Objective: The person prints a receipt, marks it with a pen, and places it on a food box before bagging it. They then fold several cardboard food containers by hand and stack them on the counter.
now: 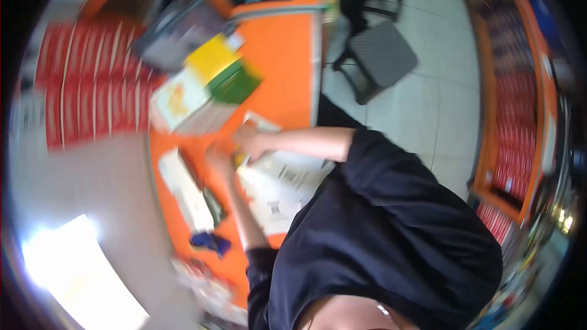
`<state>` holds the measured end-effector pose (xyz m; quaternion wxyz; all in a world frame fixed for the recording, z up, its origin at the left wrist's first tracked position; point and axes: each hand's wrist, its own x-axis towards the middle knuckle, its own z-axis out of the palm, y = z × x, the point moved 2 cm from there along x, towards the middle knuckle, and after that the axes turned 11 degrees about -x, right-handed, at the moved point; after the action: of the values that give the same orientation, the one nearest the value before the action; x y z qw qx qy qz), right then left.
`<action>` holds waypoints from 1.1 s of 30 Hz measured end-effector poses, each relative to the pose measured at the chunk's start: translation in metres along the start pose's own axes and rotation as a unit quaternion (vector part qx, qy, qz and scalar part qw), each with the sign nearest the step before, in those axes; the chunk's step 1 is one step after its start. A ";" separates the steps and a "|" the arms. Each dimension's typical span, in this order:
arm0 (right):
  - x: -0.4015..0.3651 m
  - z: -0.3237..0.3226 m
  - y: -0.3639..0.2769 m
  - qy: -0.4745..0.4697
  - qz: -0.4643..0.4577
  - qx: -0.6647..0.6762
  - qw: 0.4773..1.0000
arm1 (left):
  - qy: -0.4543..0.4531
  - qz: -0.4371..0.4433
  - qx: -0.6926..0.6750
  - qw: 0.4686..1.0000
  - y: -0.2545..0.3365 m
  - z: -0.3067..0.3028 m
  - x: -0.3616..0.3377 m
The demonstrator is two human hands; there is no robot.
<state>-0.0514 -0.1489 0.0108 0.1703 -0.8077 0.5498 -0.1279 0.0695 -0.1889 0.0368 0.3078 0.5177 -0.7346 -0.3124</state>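
Observation:
A white sheet-like package (284, 186) with printed black marks lies on the orange table in front of the dark shirt. My right hand (254, 140) is bent over its upper left part, its fingers closed around a small yellow object (238, 158). Just left of that, my left hand (217, 156) is beside the package's left edge; motion blurs its fingers, and whether it holds anything is unclear.
A long white box (186, 192) lies left of the hands, with a dark blue item (210, 243) below it. Beyond stand a white, yellow and green box (214, 79), a grey bin (180, 30) and red book stacks (95, 85). A grey stool (384, 54) stands right.

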 end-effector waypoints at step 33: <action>-0.146 -0.042 -0.070 0.037 -0.104 -0.263 0.958 | -0.028 0.172 0.231 0.957 0.056 0.011 -0.183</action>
<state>-0.0614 0.0049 0.0752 -0.0826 -0.8716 0.4825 -0.0257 0.0794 0.0020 0.0497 0.2087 0.4315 -0.8729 -0.0912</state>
